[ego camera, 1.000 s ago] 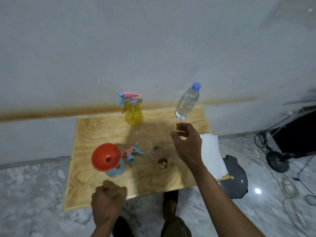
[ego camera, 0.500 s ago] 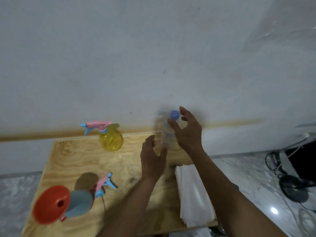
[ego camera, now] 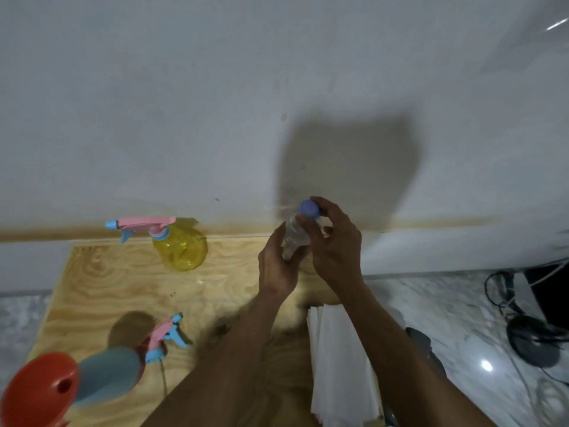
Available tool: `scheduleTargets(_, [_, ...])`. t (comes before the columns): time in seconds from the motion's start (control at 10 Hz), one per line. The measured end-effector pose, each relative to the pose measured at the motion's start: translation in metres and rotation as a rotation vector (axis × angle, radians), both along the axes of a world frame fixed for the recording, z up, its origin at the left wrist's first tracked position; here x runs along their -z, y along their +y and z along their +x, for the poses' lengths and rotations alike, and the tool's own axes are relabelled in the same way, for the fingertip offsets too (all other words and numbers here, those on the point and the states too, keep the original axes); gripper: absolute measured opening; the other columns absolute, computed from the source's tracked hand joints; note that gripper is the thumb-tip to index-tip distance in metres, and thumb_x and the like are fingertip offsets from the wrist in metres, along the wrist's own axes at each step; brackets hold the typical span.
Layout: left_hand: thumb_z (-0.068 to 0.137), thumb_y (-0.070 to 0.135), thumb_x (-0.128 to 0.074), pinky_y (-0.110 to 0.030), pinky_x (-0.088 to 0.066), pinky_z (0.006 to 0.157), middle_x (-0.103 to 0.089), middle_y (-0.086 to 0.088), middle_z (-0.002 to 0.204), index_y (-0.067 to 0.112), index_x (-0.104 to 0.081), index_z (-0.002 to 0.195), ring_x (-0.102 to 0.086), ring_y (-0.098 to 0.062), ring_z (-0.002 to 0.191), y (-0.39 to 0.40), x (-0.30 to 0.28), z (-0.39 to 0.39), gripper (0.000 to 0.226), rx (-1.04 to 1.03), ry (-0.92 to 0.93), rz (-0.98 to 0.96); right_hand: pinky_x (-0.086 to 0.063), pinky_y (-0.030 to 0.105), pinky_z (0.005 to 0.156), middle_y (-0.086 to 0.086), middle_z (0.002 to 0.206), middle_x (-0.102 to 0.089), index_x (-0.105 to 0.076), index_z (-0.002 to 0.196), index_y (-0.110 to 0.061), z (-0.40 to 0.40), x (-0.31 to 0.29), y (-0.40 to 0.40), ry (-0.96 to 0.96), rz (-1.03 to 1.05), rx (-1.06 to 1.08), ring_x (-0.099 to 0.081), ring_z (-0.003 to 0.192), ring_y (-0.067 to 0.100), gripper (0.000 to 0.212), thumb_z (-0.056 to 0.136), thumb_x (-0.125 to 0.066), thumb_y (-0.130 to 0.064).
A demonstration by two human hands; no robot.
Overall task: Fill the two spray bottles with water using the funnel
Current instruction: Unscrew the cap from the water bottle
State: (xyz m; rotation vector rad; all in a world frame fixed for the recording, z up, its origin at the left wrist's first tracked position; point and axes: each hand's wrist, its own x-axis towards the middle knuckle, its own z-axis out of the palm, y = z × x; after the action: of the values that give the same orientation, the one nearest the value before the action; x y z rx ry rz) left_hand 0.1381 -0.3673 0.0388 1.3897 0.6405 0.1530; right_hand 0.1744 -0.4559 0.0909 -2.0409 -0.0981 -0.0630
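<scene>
A clear water bottle [ego camera: 294,234] with a blue cap [ego camera: 308,208] stands at the back of the wooden board [ego camera: 101,288]. My left hand [ego camera: 277,266] grips its body from the left. My right hand [ego camera: 334,241] pinches the cap between thumb and fingers. A yellow spray bottle [ego camera: 181,248] with a pink and blue trigger head stands at the back left. At the front left a blue spray bottle [ego camera: 107,374] carries an orange funnel [ego camera: 38,392] in its neck. Its detached pink and blue spray head [ego camera: 167,335] lies on the board behind it.
A stack of white paper [ego camera: 341,365] lies at the board's right edge. The grey wall rises right behind the board. Black cables and a round black object [ego camera: 532,343] lie on the marble floor at the right.
Both hands have closed on the water bottle: the left went from open beside it to gripping its body, the right from reaching to pinching the cap. The camera moved closer.
</scene>
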Motion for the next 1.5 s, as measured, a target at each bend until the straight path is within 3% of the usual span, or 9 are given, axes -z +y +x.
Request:
scheduleTargets(0.1, [0.088, 0.020, -0.069, -0.030, -0.053, 0.092, -0.069, 0.004, 0.118, 0.018, -0.060, 0.131, -0.066, -0.013, 0.108, 0.004, 0.004, -0.013, 0.044, 0.130, 0.023, 0.346, -0.051, 0.042, 0.091, -0.009, 0.115, -0.067, -0.063, 0.121, -0.027, -0.005, -0.003, 0.001, -0.013, 0.012, -0.011, -0.060, 0.105, 0.010, 0.032, 0.090, -0.071, -0.031])
scheduleTargets(0.3, [0.080, 0.038, -0.068, -0.041, -0.056, 0.094, -0.069, 0.006, 0.119, 0.019, -0.060, 0.130, -0.066, -0.013, 0.110, 0.008, -0.021, -0.069, 0.054, 0.085, -0.025, 0.304, -0.052, 0.038, 0.092, -0.014, 0.115, -0.065, -0.064, 0.121, -0.025, -0.049, -0.021, 0.010, -0.010, 0.031, -0.068, -0.060, 0.105, 0.007, 0.034, 0.089, -0.072, -0.030])
scheduleTargets(0.7, [0.084, 0.018, -0.072, -0.027, -0.057, 0.081, -0.069, 0.008, 0.115, 0.026, -0.061, 0.124, -0.068, -0.008, 0.104, 0.065, -0.015, -0.249, 0.043, -0.017, 0.058, 0.350, -0.052, 0.026, 0.088, -0.013, 0.113, -0.067, -0.066, 0.117, -0.025, -0.218, -0.026, 0.062, 0.023, 0.108, -0.191, -0.062, 0.103, 0.001, 0.033, 0.085, -0.074, -0.028])
scheduleTargets(0.8, [0.085, 0.024, -0.069, -0.025, -0.053, 0.085, -0.067, 0.016, 0.112, 0.034, -0.057, 0.116, -0.064, 0.003, 0.101, 0.071, -0.010, -0.265, 0.034, 0.045, 0.113, 0.373, -0.051, 0.024, 0.086, -0.012, 0.112, -0.067, -0.066, 0.118, -0.026, -0.238, -0.018, 0.066, 0.028, 0.082, -0.196, -0.061, 0.103, 0.001, 0.035, 0.084, -0.071, -0.033])
scheduleTargets(0.9, [0.078, 0.032, -0.071, -0.035, -0.056, 0.086, -0.068, 0.010, 0.113, 0.025, -0.061, 0.117, -0.066, -0.006, 0.102, 0.070, -0.004, -0.271, 0.041, 0.012, 0.116, 0.329, -0.051, 0.022, 0.085, -0.010, 0.113, -0.067, -0.066, 0.121, -0.022, -0.251, -0.012, 0.064, 0.030, 0.053, -0.197, -0.061, 0.103, 0.002, 0.040, 0.084, -0.068, -0.036])
scheduleTargets(1.2, [0.070, 0.037, -0.075, -0.032, -0.055, 0.087, -0.068, 0.011, 0.118, 0.026, -0.058, 0.126, -0.067, -0.011, 0.105, 0.065, -0.007, -0.278, 0.060, 0.036, 0.113, 0.460, -0.053, 0.024, 0.087, -0.006, 0.116, -0.070, -0.065, 0.123, -0.020, -0.262, -0.013, 0.053, 0.011, -0.007, -0.195, -0.065, 0.101, 0.006, 0.041, 0.085, -0.068, -0.035])
scheduleTargets(1.3, [0.071, 0.021, -0.086, -0.009, -0.047, 0.084, -0.063, 0.018, 0.118, 0.023, -0.054, 0.132, -0.061, 0.006, 0.104, 0.065, -0.018, -0.278, 0.069, 0.048, 0.041, 0.452, -0.054, 0.032, 0.089, -0.004, 0.118, -0.070, -0.064, 0.125, -0.017, -0.260, -0.015, 0.049, 0.015, -0.041, -0.227, -0.064, 0.103, 0.009, 0.040, 0.088, -0.071, -0.031])
scheduleTargets(1.4, [0.074, 0.009, -0.085, -0.007, -0.045, 0.088, -0.062, 0.012, 0.125, 0.018, -0.053, 0.136, -0.058, 0.011, 0.110, 0.068, -0.026, -0.278, 0.071, 0.062, -0.042, 0.450, -0.053, 0.035, 0.089, -0.003, 0.118, -0.069, -0.065, 0.124, -0.017, -0.258, -0.023, 0.048, 0.010, -0.068, -0.257, -0.062, 0.105, 0.011, 0.046, 0.085, -0.070, -0.041])
scheduleTargets(1.5, [0.075, 0.020, -0.083, -0.024, -0.052, 0.092, -0.064, 0.002, 0.130, 0.016, -0.055, 0.136, -0.062, -0.008, 0.115, 0.069, -0.031, -0.279, 0.068, 0.073, -0.081, 0.486, -0.051, 0.032, 0.082, -0.004, 0.108, -0.065, -0.067, 0.118, -0.016, -0.252, -0.031, 0.046, -0.025, -0.162, -0.305, -0.059, 0.099, 0.013, 0.056, 0.079, -0.064, -0.057])
